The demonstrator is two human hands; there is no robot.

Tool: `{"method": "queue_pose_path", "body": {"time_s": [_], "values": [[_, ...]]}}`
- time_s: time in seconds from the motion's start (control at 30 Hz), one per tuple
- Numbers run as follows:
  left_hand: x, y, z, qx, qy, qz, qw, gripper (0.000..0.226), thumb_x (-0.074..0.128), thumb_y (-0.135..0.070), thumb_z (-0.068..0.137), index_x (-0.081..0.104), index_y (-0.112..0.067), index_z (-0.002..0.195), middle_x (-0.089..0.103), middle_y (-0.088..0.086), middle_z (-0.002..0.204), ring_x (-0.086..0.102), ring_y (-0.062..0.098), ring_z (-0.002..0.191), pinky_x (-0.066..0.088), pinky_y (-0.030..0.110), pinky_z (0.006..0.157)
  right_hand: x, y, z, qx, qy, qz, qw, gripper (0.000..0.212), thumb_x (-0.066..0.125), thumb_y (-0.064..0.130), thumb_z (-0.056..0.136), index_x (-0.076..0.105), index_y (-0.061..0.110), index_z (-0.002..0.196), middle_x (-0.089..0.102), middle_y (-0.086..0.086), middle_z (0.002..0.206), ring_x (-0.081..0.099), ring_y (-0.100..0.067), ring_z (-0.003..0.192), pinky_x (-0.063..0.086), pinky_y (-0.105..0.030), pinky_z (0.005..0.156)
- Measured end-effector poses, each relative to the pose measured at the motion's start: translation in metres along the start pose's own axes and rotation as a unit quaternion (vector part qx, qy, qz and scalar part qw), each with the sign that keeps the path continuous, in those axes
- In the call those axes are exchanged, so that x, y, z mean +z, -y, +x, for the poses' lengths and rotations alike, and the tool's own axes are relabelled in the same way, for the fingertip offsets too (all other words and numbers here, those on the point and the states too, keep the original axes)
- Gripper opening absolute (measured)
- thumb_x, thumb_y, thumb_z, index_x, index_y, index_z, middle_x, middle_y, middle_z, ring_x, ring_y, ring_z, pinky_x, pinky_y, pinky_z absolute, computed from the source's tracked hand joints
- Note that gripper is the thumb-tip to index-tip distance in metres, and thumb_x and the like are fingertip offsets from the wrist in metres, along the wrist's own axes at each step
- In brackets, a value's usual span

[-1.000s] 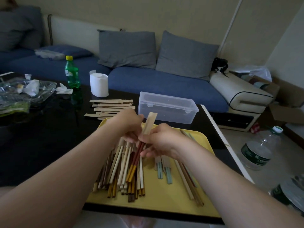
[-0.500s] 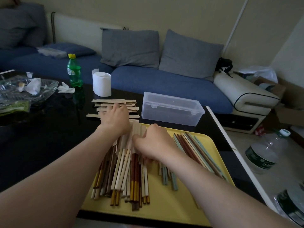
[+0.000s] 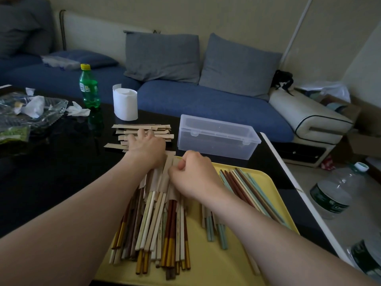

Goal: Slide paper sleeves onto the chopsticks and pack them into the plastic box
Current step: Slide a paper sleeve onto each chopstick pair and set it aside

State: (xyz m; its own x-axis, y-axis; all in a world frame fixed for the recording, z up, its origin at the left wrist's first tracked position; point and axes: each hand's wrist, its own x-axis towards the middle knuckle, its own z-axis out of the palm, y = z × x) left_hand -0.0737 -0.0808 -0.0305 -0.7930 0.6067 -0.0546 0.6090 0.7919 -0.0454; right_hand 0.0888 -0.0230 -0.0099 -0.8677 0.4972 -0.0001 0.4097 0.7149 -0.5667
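Hands first: my left hand lies with fingers spread on the loose stack of paper sleeves at 12 o'clock of the yellow tray, gripping none that I can see. My right hand is curled, thumb against forefinger, over the sleeved chopsticks; I cannot tell whether it pinches anything. The plastic box stands at 1 o'clock, lid down.

Risks, as I judge them: dragging one sleeve could fan the stack across the dark surface, and my right forearm, crossing the bare chopsticks at 3 o'clock, could roll them off the tray. The box also needs opening before packing.

My right fingertips are hidden, and dim light blurs the sleeves' open ends.
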Motion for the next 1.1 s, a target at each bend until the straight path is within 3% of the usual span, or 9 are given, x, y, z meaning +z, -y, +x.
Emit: {"method": "queue_pose_path", "body": {"time_s": [0.1,0.23,0.33,0.47,0.63,0.77,0.93,1.1], "values": [[0.000,0.002,0.003,0.000,-0.014,0.001,1.000,0.035,0.062,-0.034,0.100,0.061,-0.025,0.134,0.047,0.010,0.147,0.038,0.036,0.141,0.030,0.063,0.114,-0.004,-0.001,0.001,-0.003,-0.004,0.003,1.000,0.014,0.061,0.033,0.104,0.063,0.022,0.097,0.067,0.004,0.085,0.060,-0.007,0.076,0.051,-0.031,0.067],[0.001,0.003,0.004,-0.012,-0.048,-0.026,0.998,0.034,0.064,-0.027,0.100,0.059,-0.025,0.134,0.053,0.007,0.140,0.047,0.033,0.136,0.032,0.062,0.113,-0.006,-0.005,0.003,0.009,-0.018,0.006,1.000,0.013,0.062,0.034,0.102,0.065,0.022,0.098,0.068,0.002,0.088,0.066,-0.015,0.082,0.063,-0.041,0.080],[-0.002,0.002,0.000,-0.013,-0.076,-0.055,0.996,0.032,0.072,-0.020,0.095,0.061,-0.025,0.124,0.060,0.004,0.127,0.056,0.029,0.125,0.035,0.059,0.112,-0.010,-0.008,0.004,0.020,-0.026,0.008,0.999,0.015,0.064,0.033,0.101,0.068,0.020,0.096,0.071,0.000,0.089,0.068,-0.018,0.084,0.064,-0.046,0.083],[-0.009,-0.001,-0.010,0.009,-0.113,-0.064,0.992,0.033,0.071,-0.016,0.094,0.055,-0.021,0.123,0.065,0.004,0.116,0.062,0.027,0.117,0.038,0.057,0.112,-0.021,-0.013,0.000,0.045,-0.027,0.001,0.999,0.023,0.068,0.033,0.100,0.076,0.012,0.097,0.075,-0.007,0.095,0.069,-0.020,0.086,0.061,-0.042,0.082],[-0.015,-0.015,-0.024,0.088,-0.194,-0.105,0.971,0.025,0.057,-0.012,0.097,0.035,-0.019,0.106,0.062,0.001,0.090,0.063,0.027,0.084,0.043,0.047,0.087,-0.042,-0.034,-0.001,0.095,-0.013,-0.014,0.995,0.025,0.062,0.025,0.101,0.080,0.007,0.099,0.080,-0.012,0.088,0.077,-0.031,0.084,0.066,-0.049,0.084],[-0.017,-0.033,-0.033,0.184,-0.133,-0.197,0.954,0.024,0.053,-0.012,0.103,0.034,-0.015,0.117,0.062,0.010,0.104,0.060,0.025,0.081,0.047,0.036,0.064,-0.068,-0.059,-0.010,0.126,0.002,-0.077,0.989,0.023,0.061,0.015,0.099,0.080,0.004,0.092,0.078,-0.014,0.082,0.077,-0.034,0.081,0.065,-0.045,0.076],[-0.020,-0.056,-0.052,0.238,-0.082,-0.251,0.935,0.023,0.052,-0.019,0.107,0.038,-0.013,0.124,0.058,0.002,0.113,0.061,0.021,0.097,0.052,0.032,0.074,-0.091,-0.072,-0.028,0.210,0.098,-0.113,0.966,0.005,0.072,0.009,0.098,0.077,0.007,0.101,0.081,-0.010,0.085,0.079,-0.018,0.066,0.064,-0.028,0.060],[-0.023,-0.066,-0.061,0.256,-0.060,-0.238,0.935,0.016,0.068,-0.014,0.095,0.055,-0.024,0.095,0.061,-0.007,0.100,0.061,0.014,0.096,0.054,0.027,0.083,-0.096,-0.073,-0.042,0.231,0.144,-0.103,0.957,0.016,0.082,0.014,0.095,0.076,0.008,0.109,0.082,-0.011,0.092,0.082,-0.018,0.070,0.067,-0.030,0.066]]}}
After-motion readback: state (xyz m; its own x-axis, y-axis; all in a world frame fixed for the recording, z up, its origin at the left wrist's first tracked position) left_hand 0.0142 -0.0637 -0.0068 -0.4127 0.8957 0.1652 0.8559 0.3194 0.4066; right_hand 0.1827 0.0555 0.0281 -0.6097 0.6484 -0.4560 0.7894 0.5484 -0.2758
